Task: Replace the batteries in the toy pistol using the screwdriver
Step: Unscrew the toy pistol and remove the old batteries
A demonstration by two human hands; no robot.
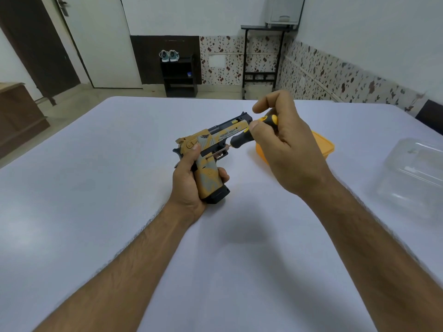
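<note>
Head camera looks forward and down, close over the table (96, 212)

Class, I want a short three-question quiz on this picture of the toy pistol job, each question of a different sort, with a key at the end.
1. True or false: the left hand grips the toy pistol by its handle.
2. Which tool does the right hand hold? A) pliers B) screwdriver C) hammer
3. Fill in: the orange container sits on the table behind the ______ hand.

Key
1. True: the fingers wrap the handle, the barrel pointing away from the person.
2. B: its black and yellow handle sits in the fingers, with the tip at the pistol's side near the trigger.
3. Right.
</note>
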